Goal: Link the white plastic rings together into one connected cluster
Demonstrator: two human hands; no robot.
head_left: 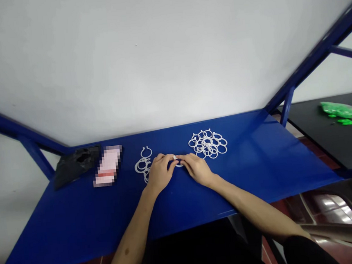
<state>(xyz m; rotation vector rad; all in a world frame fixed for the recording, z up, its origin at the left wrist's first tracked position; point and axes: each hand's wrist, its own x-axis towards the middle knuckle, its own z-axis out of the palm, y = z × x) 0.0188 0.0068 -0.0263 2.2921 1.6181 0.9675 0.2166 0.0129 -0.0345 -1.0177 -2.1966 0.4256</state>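
Near the middle of the table, my left hand [162, 170] and my right hand [196, 168] meet over one white plastic curtain ring [179, 165]. Fingers of both hands pinch it near its top, where the ends lie; they hide most of it, so I cannot tell whether its ends are joined. Beside my left hand lie several loose white rings [139, 167], partly covered by that hand. One of them, at the back, has its two ends apart. Beyond my right hand, a larger overlapping pile of white rings [208, 143] lies flat.
The blue table [258, 161] runs along a pale wall. At its left sit a crumpled black plastic bag [74, 163] and a pixelated pink-white item [108, 166]. Blue frame bars slope at both sides. On a black table [327, 135] at right lies a bag of green pieces [342, 110].
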